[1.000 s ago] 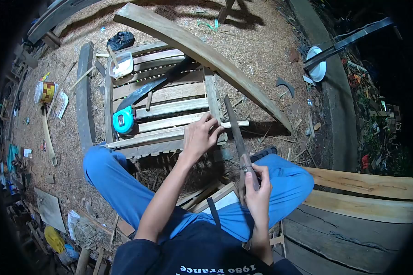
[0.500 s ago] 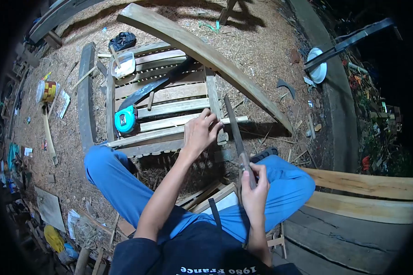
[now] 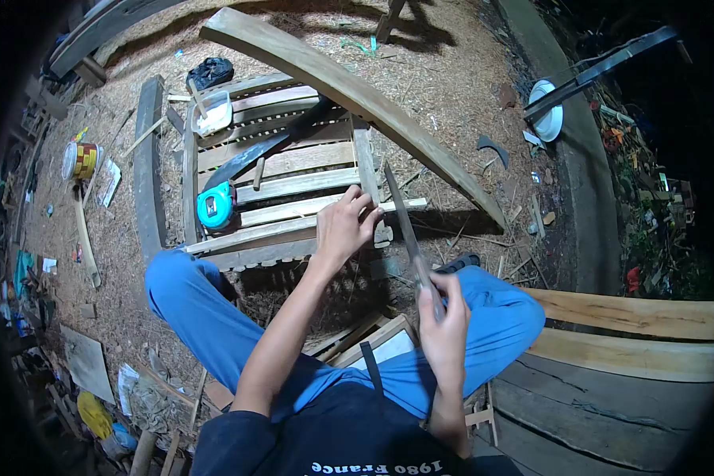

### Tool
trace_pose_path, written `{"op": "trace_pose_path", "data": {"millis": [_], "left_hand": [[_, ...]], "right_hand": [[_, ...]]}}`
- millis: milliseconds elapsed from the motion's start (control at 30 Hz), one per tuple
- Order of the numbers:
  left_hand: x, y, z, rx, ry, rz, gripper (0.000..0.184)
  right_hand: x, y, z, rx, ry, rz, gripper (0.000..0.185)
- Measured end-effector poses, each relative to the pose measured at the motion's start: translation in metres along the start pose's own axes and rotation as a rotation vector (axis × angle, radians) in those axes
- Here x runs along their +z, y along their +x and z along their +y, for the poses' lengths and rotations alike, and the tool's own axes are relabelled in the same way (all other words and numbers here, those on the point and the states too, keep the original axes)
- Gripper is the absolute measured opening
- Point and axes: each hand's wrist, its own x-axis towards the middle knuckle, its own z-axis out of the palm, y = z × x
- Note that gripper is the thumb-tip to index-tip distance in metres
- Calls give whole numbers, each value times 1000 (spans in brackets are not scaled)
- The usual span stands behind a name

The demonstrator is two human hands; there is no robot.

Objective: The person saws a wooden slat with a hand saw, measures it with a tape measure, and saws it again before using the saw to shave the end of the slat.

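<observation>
My left hand (image 3: 343, 226) is over the near right corner of a slatted wooden frame (image 3: 274, 164), fingers curled and pinched together. What sits between the fingertips is too small to make out. A pale wooden strip (image 3: 404, 205) sticks out to the right of those fingers. In my right hand (image 3: 444, 321) is the handle of a long, narrow machete (image 3: 404, 222), its blade pointing up and away, just right of my left hand. On the frame lie a turquoise tape measure (image 3: 216, 206), a handsaw (image 3: 250, 157) and a short wooden peg (image 3: 259, 174).
A long timber beam (image 3: 349, 95) slants across the frame's far right side. Behind the tape measure stands a plastic tub (image 3: 213, 115) beside a black bag (image 3: 211, 73). Another beam (image 3: 148, 166) lies left. Planks (image 3: 635, 313) extend at right; a white bowl (image 3: 549, 119) is farther off.
My right hand and the machete have shifted slightly, the blade tip moving a little left. My left hand stays almost in the same place, still pinched.
</observation>
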Motion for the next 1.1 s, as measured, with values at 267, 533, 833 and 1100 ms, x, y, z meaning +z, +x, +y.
{"op": "trace_pose_path", "data": {"millis": [267, 533, 833, 1100], "left_hand": [[-2, -5, 3, -37, -40, 26, 24], [1, -6, 0, -6, -7, 7, 23], [-1, -5, 4, -37, -19, -36, 23], [1, -5, 1, -27, 27, 7, 24]], "right_hand": [[24, 34, 3, -46, 60, -17, 20], [26, 40, -2, -11, 67, 19, 18], [2, 3, 3, 51, 69, 16, 17], [2, 2, 5, -49, 37, -5, 17]]}}
